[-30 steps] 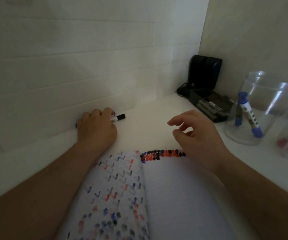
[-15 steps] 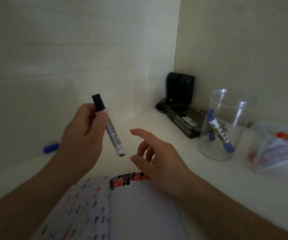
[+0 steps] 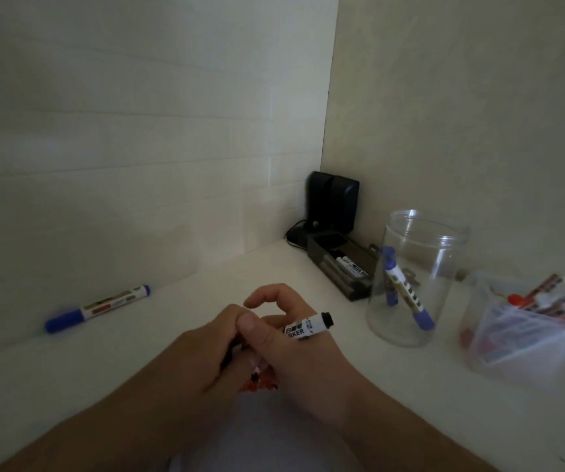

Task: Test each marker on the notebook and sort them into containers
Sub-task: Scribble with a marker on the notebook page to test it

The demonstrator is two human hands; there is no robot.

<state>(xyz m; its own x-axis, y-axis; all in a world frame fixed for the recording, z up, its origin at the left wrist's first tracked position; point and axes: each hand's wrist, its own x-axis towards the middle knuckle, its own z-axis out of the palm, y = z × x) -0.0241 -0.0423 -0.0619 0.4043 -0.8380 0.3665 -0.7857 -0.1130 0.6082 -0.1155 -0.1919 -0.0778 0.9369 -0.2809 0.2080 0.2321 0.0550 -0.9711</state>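
black-ended marker (image 3: 308, 327) gripped by both hands above the notebook (image 3: 260, 386): left hand (image 3: 206, 349) curled on one end, right hand (image 3: 281, 335) on the barrel, apparently uncapping; next, a test stroke.

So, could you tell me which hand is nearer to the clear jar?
The right hand. It holds the black marker just left of the clear jar; the left hand lies beyond it, farther from the jar.
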